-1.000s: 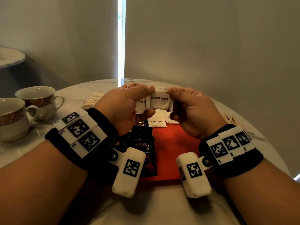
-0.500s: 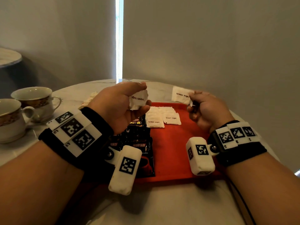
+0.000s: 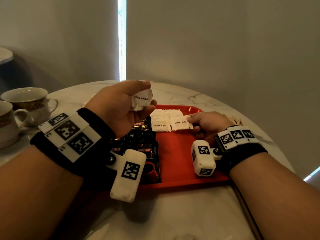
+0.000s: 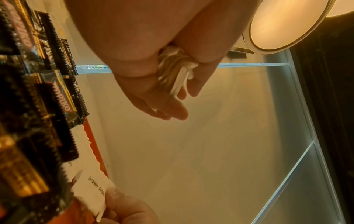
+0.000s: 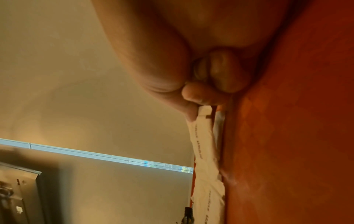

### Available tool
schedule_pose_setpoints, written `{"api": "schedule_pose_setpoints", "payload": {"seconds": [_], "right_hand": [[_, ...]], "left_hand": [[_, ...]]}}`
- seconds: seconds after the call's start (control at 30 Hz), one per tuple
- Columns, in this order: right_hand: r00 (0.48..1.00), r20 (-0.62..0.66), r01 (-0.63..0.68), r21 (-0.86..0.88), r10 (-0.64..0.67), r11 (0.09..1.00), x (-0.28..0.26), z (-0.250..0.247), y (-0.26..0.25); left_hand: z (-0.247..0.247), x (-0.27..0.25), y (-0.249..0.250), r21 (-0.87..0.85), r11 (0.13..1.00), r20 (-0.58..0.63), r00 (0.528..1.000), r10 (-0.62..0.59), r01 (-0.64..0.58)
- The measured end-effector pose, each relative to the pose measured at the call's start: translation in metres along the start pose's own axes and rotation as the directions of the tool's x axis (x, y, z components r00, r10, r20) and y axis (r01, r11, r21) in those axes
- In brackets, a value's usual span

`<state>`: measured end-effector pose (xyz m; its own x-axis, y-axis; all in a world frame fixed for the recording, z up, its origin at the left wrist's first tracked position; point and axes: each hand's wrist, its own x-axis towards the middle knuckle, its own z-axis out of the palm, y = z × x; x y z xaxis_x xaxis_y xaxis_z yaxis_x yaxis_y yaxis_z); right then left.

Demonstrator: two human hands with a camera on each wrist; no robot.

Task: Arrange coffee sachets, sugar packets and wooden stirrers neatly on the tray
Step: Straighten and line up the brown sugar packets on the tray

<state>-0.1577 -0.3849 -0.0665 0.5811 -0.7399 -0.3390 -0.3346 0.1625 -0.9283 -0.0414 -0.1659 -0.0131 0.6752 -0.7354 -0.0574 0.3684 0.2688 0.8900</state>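
A red tray (image 3: 180, 156) lies on the marble table. Black coffee sachets (image 3: 143, 144) overlap along its left side, and white brown sugar packets (image 3: 160, 125) lie in its far part. My left hand (image 3: 138, 99) is raised above the tray's far left corner and grips a small stack of sugar packets (image 3: 142, 100), seen edge-on in the left wrist view (image 4: 175, 71). My right hand (image 3: 206, 122) is low over the tray and pinches one sugar packet (image 3: 181, 123) by its right edge, laying it beside the others (image 5: 204, 136). Wooden stirrers (image 3: 233, 119) lie right of the tray.
Two patterned teacups (image 3: 27, 101) on saucers stand at the table's left edge. A light napkin or packet pile lies behind my left hand, mostly hidden. A grey curtain hangs close behind the round table. A second round table top (image 3: 5, 55) shows at far left.
My hands, together on the packet stack a second ago, have parted. The right hand took one packet and lowered it onto the tray; the left stays raised with the rest.
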Motion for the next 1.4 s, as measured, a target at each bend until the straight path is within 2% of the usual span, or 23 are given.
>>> {"api": "schedule_pose_setpoints", "payload": {"seconds": [0.5, 1.4], "right_hand": [[0.999, -0.025, 0.031, -0.084, -0.033, 0.996, -0.005, 0.004, -0.001], [1.000, -0.018, 0.012, -0.013, -0.013, 1.000, -0.012, 0.008, -0.004]], "left_hand": [[0.000, 0.001, -0.002, -0.008, 1.000, -0.013, 1.000, -0.019, 0.018], [0.001, 0.000, -0.004, 0.021, 1.000, 0.007, 1.000, -0.006, 0.006]]}}
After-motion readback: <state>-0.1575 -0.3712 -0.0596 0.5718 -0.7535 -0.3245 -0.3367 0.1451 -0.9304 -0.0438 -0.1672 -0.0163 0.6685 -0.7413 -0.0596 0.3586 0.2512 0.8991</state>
